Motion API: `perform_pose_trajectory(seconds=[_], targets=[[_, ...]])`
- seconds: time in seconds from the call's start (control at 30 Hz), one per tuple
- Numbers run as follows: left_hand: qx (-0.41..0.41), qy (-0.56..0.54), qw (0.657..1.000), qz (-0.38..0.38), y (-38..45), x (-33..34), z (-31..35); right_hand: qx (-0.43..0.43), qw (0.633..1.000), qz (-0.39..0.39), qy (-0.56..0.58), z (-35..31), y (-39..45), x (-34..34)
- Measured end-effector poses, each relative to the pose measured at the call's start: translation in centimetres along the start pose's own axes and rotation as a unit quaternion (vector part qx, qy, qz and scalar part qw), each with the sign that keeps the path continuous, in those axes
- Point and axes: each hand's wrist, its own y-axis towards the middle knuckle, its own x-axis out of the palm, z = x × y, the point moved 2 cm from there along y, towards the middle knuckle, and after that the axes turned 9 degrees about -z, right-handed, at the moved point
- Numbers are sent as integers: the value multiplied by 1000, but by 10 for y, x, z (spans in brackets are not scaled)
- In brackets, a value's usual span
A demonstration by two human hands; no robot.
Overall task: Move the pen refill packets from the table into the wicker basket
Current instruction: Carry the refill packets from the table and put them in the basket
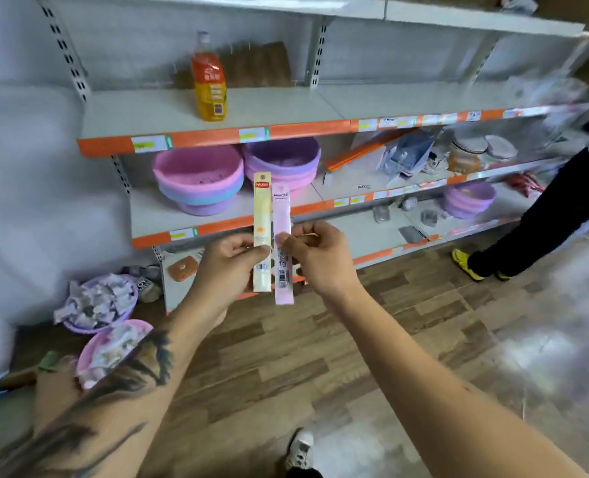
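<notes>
Pen refill packets, yellow slim one [262, 232] pinched by left hand [229, 262], pink one [282, 243] by right hand [320, 258]; keep both pinches firm, find basket, unseen.

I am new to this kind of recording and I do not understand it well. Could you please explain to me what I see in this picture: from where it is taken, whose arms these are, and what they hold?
There is no machine here. A person wears a camera on the head, and it looks forward and down, so the two arms that reach in from below are that person's own.

The left hand pinches a yellow packet, long and thin, held upright. The right hand pinches a pink packet right beside it. These are likely the pen refill packets.

Behind the hands stands a shop shelf with orange edges. It carries an orange bottle and stacks of pink and purple bowls. The floor is of wood pattern. At the right stands another person, seen in part. No table and no wicker basket show in this picture.
</notes>
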Motion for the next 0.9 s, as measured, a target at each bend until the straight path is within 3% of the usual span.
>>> perform_pose_trajectory(seconds=[0.23, 0.7, 0.83, 0.9], targets=[[87, 21, 995, 48, 112, -31, 96, -110, 993, -32, 3, -88, 133, 7], [181, 4, 971, 158, 289, -88, 244, -227, 967, -105, 49, -227, 357, 20], [195, -39, 970, 138, 315, -106, 270, -248, 956, -139, 74, -262, 389, 42], [193, -81, 974, 87, 321, -111, 283, -262, 951, -141, 85, -277, 400, 55]])
